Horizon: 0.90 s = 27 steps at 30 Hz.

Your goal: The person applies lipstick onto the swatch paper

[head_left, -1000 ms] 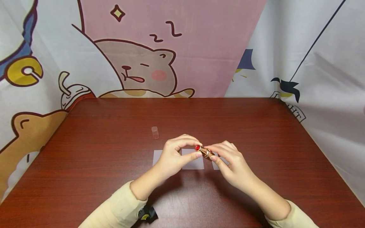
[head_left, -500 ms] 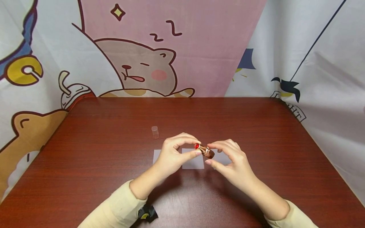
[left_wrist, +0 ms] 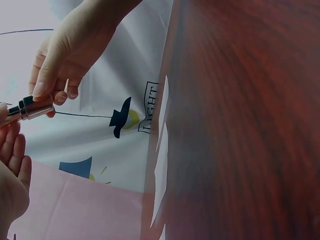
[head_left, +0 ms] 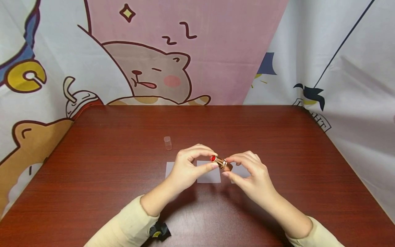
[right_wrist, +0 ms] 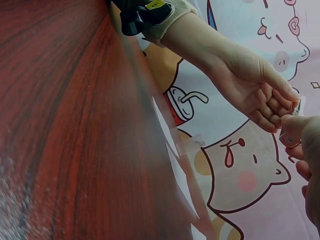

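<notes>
Left hand (head_left: 187, 168) and right hand (head_left: 254, 172) pinch opposite ends of the tilted lipstick (head_left: 220, 163) above the bench (head_left: 203, 127), I judge so one steadies it while the other turns its base

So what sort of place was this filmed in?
Probably an indoor, makeshift recording booth: a glossy red-brown wood-grain table, cartoon-printed fabric curtains hung close around it, and a black wrist-worn device.

Shiny metal-look lipstick tube (head_left: 223, 164) abv glossy wood-grain tbl (head_left: 247, 130), clr plastic cap (head_left: 167, 143) on tbl, matt paper sheets (head_left: 208, 175) on tbl, cloth backdrop (head_left: 228, 51) bhd tbl
</notes>
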Each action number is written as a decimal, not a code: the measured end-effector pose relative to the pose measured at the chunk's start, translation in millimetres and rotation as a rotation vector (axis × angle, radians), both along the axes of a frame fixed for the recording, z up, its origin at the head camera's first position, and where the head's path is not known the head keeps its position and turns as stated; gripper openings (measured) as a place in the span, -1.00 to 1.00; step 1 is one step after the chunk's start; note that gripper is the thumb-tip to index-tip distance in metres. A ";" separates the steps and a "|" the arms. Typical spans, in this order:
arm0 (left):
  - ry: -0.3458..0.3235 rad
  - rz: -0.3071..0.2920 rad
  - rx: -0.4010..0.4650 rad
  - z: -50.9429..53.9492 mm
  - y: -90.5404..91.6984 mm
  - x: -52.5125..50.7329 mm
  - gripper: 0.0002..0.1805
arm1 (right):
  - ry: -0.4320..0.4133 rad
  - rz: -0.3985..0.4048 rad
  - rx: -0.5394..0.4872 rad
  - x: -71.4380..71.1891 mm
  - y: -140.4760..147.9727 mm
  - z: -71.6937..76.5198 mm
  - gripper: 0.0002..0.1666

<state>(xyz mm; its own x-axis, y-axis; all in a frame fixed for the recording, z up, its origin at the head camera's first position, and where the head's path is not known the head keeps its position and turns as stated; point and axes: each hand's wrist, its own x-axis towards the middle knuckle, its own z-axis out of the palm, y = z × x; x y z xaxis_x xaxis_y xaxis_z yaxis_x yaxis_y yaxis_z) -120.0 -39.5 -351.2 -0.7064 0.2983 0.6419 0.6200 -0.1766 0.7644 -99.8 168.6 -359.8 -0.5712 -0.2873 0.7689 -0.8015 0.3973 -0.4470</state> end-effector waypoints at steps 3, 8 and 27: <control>0.004 0.005 -0.001 0.6 -0.2 0.1 -0.79 | 0.014 0.000 -0.001 -0.8 -0.7 -0.6 -0.59; 0.000 0.008 -0.008 1.0 -0.9 0.1 -0.79 | 0.029 0.012 0.008 -0.4 -0.9 -0.4 -0.60; -0.005 0.011 -0.011 2.9 -1.6 0.8 -0.78 | 0.021 0.052 0.027 -0.4 -2.1 -0.3 -0.56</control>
<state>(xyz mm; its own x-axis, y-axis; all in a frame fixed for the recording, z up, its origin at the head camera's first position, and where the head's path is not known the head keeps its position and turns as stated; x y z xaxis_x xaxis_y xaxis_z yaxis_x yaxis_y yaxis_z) -119.2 -41.1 -348.3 -0.7132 0.2977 0.6346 0.6177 -0.1609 0.7697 -100.1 166.5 -360.1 -0.5390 -0.3372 0.7718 -0.8304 0.3663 -0.4199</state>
